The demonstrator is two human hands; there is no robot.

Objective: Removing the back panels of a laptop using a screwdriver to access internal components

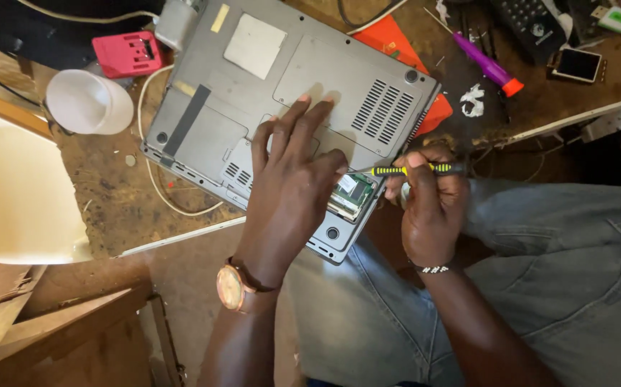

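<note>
Grey and upturned, the laptop (282, 100) lies on the worn workbench (110, 193), its near corner overhanging the person's lap, and the left hand (289, 186) presses flat on its base with fingers spread. Just right, the open memory bay (353, 195) shows a green module. The right hand (428, 208) pinches a yellow-and-black screwdriver (403, 170), tip at the bay; prising seems in hand, calling for gentle leverage.

A grey laptop (289, 93) lies upside down, tilted, half on the worktop (117, 193). One small bay is open, showing a green chip (350, 197). A yellow-and-black screwdriver (403, 170) points at it.
</note>
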